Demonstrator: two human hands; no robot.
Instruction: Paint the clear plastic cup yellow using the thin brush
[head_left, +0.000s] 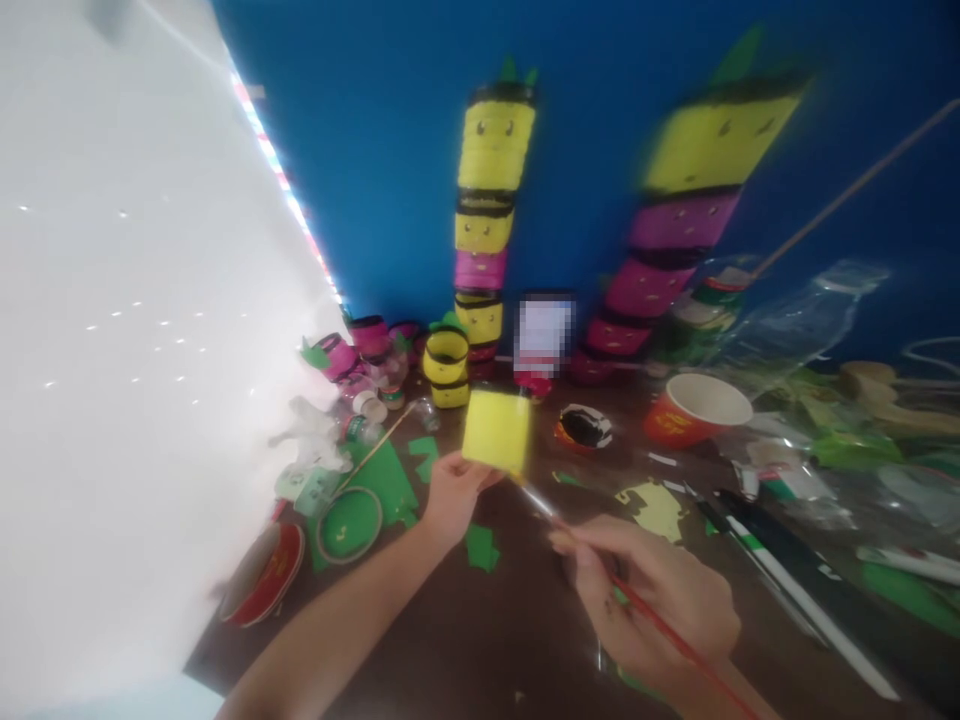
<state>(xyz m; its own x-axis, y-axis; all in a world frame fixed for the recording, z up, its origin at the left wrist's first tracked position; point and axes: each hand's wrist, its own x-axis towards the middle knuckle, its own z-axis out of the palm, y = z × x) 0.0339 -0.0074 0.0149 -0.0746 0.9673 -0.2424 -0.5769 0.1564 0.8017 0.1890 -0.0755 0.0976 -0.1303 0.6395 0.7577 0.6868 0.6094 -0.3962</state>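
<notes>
My left hand point(452, 490) is closed on the lower edge of a yellow-painted container point(496, 428), held up over the table with a dark rim at its top. In my right hand point(656, 595) is a slim paintbrush point(541, 503) with a red handle and a metal ferrule. Its yellowed tip meets the container's lower right corner, though blur hides the exact contact. Behind the container, to the right, stands a small dish of black paint point(586, 428). Green paper scraps point(482, 548) lie below my left hand.
Stacked yellow and pink containers with faces point(495, 150) rise against the blue wall, and another stack point(675, 215) leans at right. A paper cup point(697, 410), clear bottle point(810, 320) and pens point(810, 600) sit right. At left are a tape roll point(321, 535) and a red bowl point(289, 560).
</notes>
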